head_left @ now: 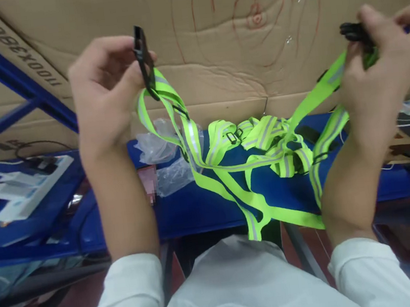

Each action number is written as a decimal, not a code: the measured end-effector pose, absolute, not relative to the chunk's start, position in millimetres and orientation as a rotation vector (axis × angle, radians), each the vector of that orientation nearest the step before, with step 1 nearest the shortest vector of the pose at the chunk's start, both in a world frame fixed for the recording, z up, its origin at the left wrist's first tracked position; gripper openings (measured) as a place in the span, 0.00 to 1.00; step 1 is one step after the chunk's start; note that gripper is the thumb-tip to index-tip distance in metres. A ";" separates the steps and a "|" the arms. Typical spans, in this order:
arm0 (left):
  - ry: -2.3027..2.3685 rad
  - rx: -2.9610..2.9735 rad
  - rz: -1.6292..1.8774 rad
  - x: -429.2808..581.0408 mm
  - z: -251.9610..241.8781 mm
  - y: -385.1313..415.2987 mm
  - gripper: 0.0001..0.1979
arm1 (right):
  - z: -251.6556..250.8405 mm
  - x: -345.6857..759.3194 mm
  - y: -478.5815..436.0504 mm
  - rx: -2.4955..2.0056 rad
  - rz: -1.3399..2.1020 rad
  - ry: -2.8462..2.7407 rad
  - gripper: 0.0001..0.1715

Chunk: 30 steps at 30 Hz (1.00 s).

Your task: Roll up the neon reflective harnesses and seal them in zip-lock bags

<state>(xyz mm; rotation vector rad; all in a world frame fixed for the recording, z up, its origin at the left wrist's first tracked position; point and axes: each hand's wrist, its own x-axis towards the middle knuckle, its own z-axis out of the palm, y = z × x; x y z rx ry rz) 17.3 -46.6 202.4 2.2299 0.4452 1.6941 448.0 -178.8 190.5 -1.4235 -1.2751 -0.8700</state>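
My left hand (107, 86) pinches a black plastic buckle half (144, 61) fixed to a neon-yellow reflective strap (189, 130). Raised at the right, my right hand (376, 62) grips another black buckle piece (356, 33), partly covered by its fingers, on a second length of the webbing (317, 90). Between the two hands the straps sag onto the blue table, where a tangled heap of the same webbing (262, 136) lies with small black slide adjusters (231, 138). One forked part hangs over the front edge. The two buckle pieces are apart.
Crumpled clear plastic bags (169, 163) lie on the blue table (182, 211) behind the straps. A white power strip (33, 187) with cables is at the left. Cardboard (213, 38) with red marks stands at the back, beside a blue metal frame (11, 67).
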 end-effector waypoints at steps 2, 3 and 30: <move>0.314 2.112 1.691 33.1 199.6 -38.4 0.28 | 194.1 439.2 -167.1 -1.411 -0.938 -1.343 0.34; 0.278 2.082 1.669 38.9 197.9 -36.1 0.26 | 194.1 434.1 -162.4 -1.388 -0.963 -1.348 0.34; 0.503 2.476 1.586 90.8 161.8 -74.2 0.18 | 157.5 284.3 -155.9 -1.375 -0.899 -1.599 0.32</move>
